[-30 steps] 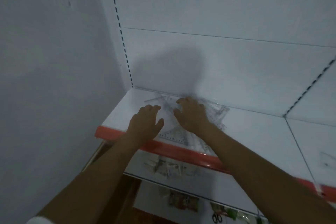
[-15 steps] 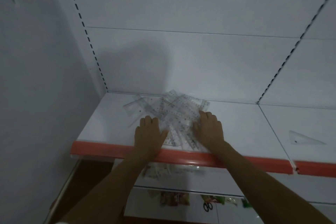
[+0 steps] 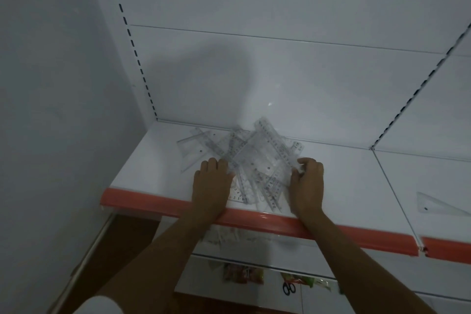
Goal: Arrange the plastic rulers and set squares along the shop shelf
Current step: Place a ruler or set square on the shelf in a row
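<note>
Mid-frame, a loose heap of clear plastic rulers and set squares [image 3: 252, 160] lies on the white shelf [image 3: 142, 173]. Left hand [image 3: 211, 183] rests flat at its left edge; right hand [image 3: 307, 183], fingers curled, pinches its right edge, apparently corralling it. One set square [image 3: 438, 205] lies apart at right.

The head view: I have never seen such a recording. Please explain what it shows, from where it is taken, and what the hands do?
There is no machine here. A person wears one camera on the head, so it looks down along their own bare arms. On the white shelf with a red front edge lies a loose pile of clear rulers and set squares. The left hand rests flat on the pile's left side. The right hand curls its fingers at the pile's right edge. One set square lies apart, far right. Nothing is lifted.
</note>
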Available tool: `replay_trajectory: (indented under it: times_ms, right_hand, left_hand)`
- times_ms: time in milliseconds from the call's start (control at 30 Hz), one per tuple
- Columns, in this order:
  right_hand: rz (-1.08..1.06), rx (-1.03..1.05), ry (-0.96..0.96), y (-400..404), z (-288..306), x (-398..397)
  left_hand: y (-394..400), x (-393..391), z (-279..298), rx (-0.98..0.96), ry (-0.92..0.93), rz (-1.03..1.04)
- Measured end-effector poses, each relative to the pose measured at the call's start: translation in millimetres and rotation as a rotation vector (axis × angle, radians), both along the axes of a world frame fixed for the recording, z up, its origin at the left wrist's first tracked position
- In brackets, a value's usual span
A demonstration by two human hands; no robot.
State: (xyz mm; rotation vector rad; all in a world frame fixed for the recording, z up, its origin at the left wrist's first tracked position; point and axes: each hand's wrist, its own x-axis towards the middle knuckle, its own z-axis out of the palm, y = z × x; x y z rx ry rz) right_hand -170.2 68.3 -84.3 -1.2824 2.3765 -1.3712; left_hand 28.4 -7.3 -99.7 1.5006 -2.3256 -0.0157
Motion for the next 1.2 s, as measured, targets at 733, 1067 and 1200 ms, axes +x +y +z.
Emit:
replay_trajectory:
  times_ms: [733,1067,1200]
  right_hand:
    - [0.280,-0.119,0.394,-1,-16,-3]
    - [0.378,-0.136,0.294,3,-13,-3]
    - [0.416,-0.125,0.307,5,-11,-2]
  left_hand:
    - [8,5,4,-0.071,0.441,0.016]
    - [8,9,5,-0.274,0.352,-0.072]
    - [9,9,-2,-0.364,0.266,-0.105]
